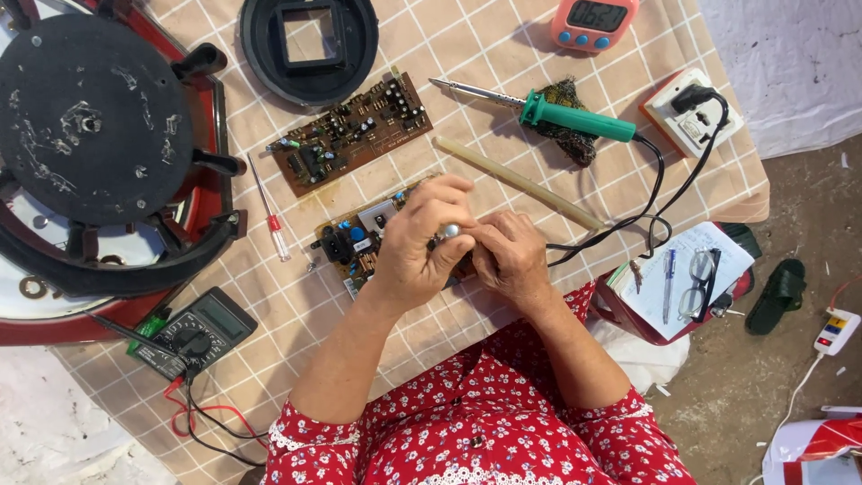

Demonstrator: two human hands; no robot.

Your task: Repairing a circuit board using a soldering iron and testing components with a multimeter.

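Note:
My left hand (pixel 422 238) and my right hand (pixel 510 256) meet over a brown circuit board (pixel 352 242) lying on the checked tablecloth. Both pinch a small silvery part (pixel 446 233) between their fingertips; what it is cannot be told. The hands hide most of the board's right half. A second brown circuit board (pixel 350 133) lies just beyond. A soldering iron with a green handle (pixel 561 115) rests on a dark pad to the upper right, and a pale glue stick (pixel 516 181) lies diagonally beside my right hand.
An upturned appliance base, black and red (pixel 99 153), fills the left. Also here: a black round cover (pixel 308 45), a small red screwdriver (pixel 272 211), a multimeter (pixel 193 332) with leads, a pink timer (pixel 593 22), a wall socket block (pixel 691 112), and a notebook with glasses and pen (pixel 687 274).

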